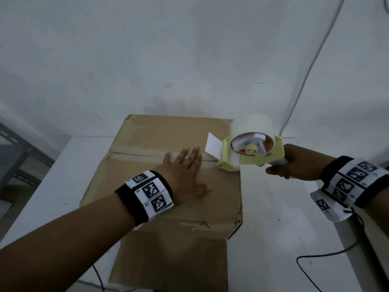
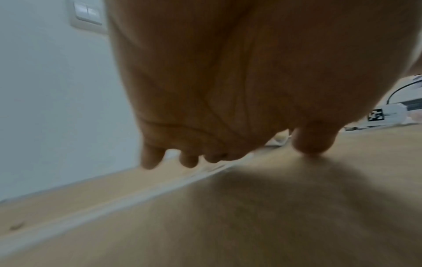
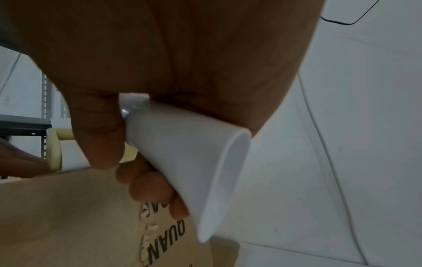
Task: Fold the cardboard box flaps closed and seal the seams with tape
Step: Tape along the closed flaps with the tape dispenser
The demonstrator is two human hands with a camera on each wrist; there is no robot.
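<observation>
A brown cardboard box (image 1: 147, 186) stands on the white table with its top flaps folded shut, and a strip of tape (image 1: 143, 153) runs along the middle seam. My left hand (image 1: 185, 171) lies flat on the box top with straight fingers over the seam, also seen pressing the cardboard (image 2: 251, 225) in the left wrist view. My right hand (image 1: 294, 163) grips the white handle (image 3: 189, 162) of a pale yellow tape dispenser (image 1: 250, 148). The dispenser's front sits at the box's right edge on the seam line. A clear tape roll (image 1: 252, 125) sits on it.
The box sits on a white table (image 1: 269, 239) against a white wall. A black cable (image 1: 311, 262) lies on the table at the right, and a grey cable runs up the wall. A dark metal shelf (image 1: 19, 157) stands at the left. One flap (image 1: 168, 260) hangs down the near side.
</observation>
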